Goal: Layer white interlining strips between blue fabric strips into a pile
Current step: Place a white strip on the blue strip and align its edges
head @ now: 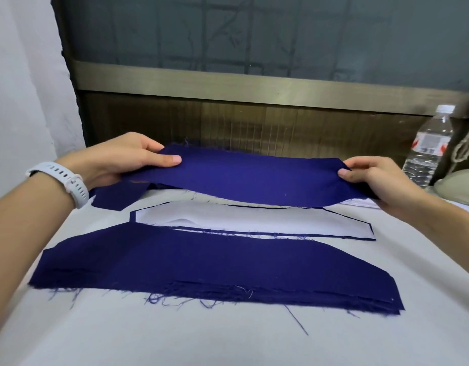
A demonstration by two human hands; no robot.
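Note:
A blue fabric strip [254,178] hangs stretched in the air above the table. My left hand [127,159] pinches its left end and my right hand [378,180] pinches its right end. Below it lies a pile topped by a white interlining strip [254,220] with blue edges showing under it. Nearer to me lies a stack of blue fabric strips [215,270] with frayed threads along its front edge. Another blue piece [117,196] pokes out at the left under my left hand. White strip edges [360,203] show under my right hand.
The table is covered with a pale cloth [228,339]. A clear plastic water bottle [428,146] stands at the back right, beside a rope [465,146] and a beige object [457,188]. A brown wood and metal panel [254,112] rises behind the table.

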